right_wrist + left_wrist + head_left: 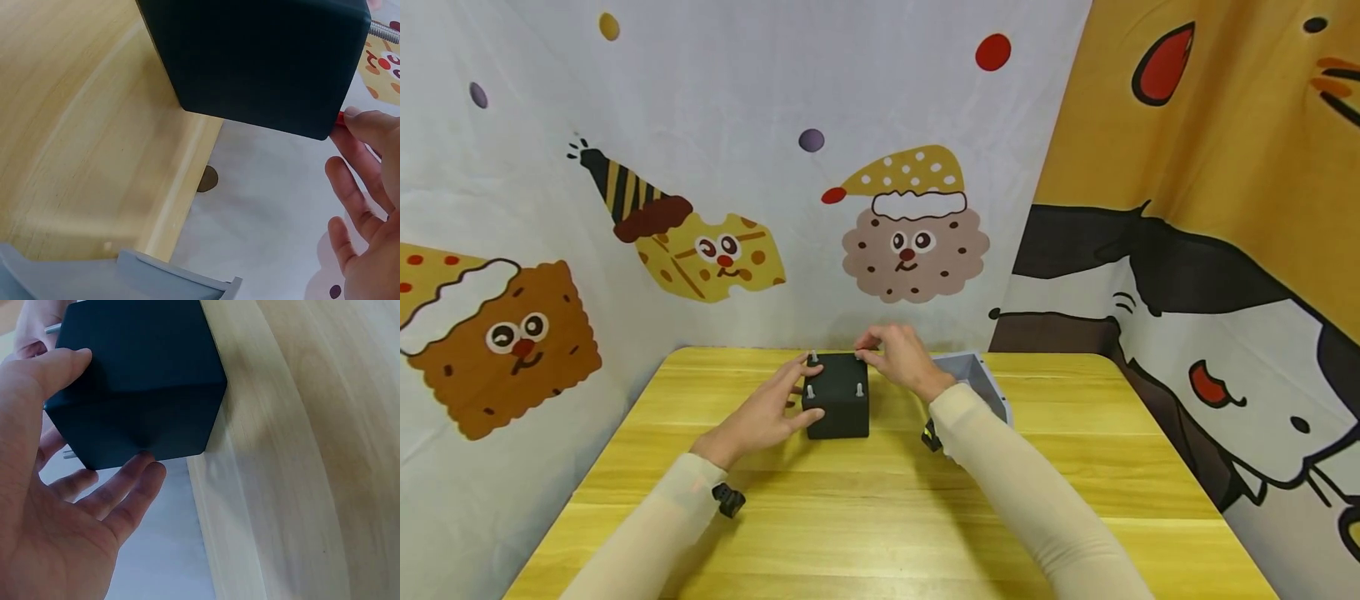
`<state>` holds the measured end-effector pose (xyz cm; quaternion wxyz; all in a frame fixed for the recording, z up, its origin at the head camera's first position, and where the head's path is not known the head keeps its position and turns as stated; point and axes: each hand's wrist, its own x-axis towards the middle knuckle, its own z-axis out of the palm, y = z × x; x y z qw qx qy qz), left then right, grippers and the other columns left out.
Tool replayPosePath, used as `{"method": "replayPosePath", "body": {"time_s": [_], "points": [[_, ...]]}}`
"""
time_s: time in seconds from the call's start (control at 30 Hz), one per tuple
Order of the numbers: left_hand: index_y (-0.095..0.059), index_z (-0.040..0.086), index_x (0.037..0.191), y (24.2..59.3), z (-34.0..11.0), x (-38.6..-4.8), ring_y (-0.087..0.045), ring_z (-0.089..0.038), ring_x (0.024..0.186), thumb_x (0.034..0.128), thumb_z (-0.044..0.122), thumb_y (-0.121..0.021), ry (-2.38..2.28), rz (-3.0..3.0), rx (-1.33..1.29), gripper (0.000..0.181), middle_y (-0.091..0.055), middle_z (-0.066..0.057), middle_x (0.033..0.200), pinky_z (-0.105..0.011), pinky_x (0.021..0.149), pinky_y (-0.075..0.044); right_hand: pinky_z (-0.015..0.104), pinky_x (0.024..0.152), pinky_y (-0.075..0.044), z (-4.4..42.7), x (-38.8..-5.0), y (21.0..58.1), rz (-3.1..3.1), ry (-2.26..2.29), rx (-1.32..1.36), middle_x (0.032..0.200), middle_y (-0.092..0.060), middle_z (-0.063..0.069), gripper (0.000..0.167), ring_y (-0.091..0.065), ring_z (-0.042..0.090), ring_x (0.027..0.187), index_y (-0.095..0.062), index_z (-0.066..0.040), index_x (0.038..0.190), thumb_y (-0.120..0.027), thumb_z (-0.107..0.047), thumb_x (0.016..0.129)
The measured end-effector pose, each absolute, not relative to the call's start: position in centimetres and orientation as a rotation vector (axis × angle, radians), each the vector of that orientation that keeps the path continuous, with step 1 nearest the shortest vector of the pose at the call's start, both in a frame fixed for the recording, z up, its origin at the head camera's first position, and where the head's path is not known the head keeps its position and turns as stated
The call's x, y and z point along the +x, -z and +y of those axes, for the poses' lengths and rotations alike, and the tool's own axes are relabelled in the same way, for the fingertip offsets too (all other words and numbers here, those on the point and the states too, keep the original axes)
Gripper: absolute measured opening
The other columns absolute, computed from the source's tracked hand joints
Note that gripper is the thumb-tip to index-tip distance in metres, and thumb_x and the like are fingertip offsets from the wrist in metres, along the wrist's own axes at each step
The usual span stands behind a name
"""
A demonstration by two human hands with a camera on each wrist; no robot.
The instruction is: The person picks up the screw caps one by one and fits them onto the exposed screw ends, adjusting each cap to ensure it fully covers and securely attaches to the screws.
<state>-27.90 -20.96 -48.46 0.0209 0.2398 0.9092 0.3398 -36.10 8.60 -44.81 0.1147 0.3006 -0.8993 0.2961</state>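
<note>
A black block (pixel 837 404) stands on the table with several metal bolts (pixel 860 389) sticking up from its top. My left hand (pixel 767 410) holds the block from its left side. In the left wrist view, the thumb lies on one face and the fingers (pixel 134 487) reach along another. At the far right corner my right hand (pixel 898 354) pinches a small red piece (pixel 340 119) by the bolt there; fingertips hide most of it, so its kind is unclear. The other right fingers are spread apart from the block.
Behind my right forearm stands a grey plastic bin (pixel 981 379), partly covered by the wrist. The wooden table (pixel 820 508) ends just behind the block, where a printed cloth (pixel 820 250) hangs.
</note>
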Motion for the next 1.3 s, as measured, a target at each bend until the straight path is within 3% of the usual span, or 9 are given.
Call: {"method": "replayPosePath", "body": {"time_s": [0.4, 0.77, 1.3], "points": [[-0.045, 0.022, 0.174, 48.6, -21.1, -28.4, -0.069, -0.047, 0.148, 0.1116, 0.045, -0.082, -1.064, 2.814, 0.749, 0.076, -0.021, -0.012, 0.196, -0.066, 0.120, -0.063, 0.045, 0.099, -0.071, 8.4, -36.1, 45.2, -2.644, -0.869, 0.870, 0.118, -0.090, 0.003, 0.014, -0.086, 0.023, 0.109, -0.087, -0.014, 0.123, -0.086, -0.018, 0.110], [-0.047, 0.022, 0.173, 48.4, -20.9, -28.1, -0.069, -0.047, 0.148, 0.1113, 0.045, -0.082, -1.072, 2.810, 0.729, 0.075, -0.019, -0.013, 0.196, -0.065, 0.120, -0.062, 0.049, 0.108, -0.070, 9.1, -35.2, 44.9, -2.664, -0.847, 0.946, 0.133, -0.086, 0.009, 0.034, -0.084, 0.032, 0.122, -0.079, -0.011, 0.142, -0.086, -0.017, 0.109], [-0.046, 0.024, 0.174, 48.7, -20.8, -28.1, -0.069, -0.046, 0.147, 0.1104, 0.045, -0.083, -1.080, 2.815, 0.715, 0.076, -0.019, -0.011, 0.196, -0.066, 0.122, -0.061, 0.052, 0.109, -0.068, 11.7, -33.2, 43.7, -2.649, -0.818, 0.909, 0.135, -0.082, 0.006, 0.022, -0.079, 0.033, 0.126, -0.084, -0.014, 0.132, -0.083, -0.021, 0.112]]}}
